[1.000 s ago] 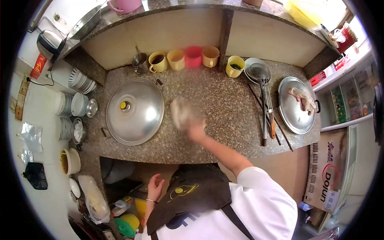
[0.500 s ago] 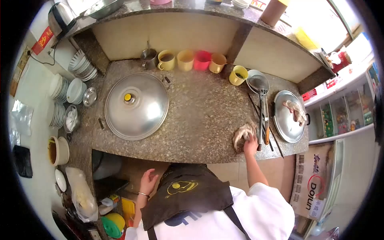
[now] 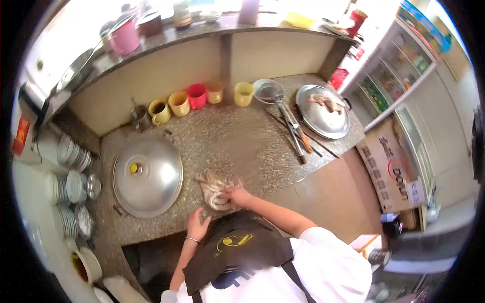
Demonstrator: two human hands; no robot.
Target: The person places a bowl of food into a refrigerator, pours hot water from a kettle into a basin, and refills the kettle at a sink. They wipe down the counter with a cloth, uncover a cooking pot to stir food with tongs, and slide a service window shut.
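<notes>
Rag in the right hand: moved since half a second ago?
Yes, leftward along the counter. The rag was beside the long-handled strainer; now it's just right of the yellow-knobbed metal lid.

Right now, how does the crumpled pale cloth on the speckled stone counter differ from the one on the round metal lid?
The counter cloth is under the right hand; the lid cloth lies untouched. The counter cloth looks larger in view than the lid cloth. Both are crumpled.

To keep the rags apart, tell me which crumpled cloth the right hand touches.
The whitish-brown cloth on the speckled stone counter, under the right hand; the other cloth lies untouched on a round silver metal lid.
</notes>
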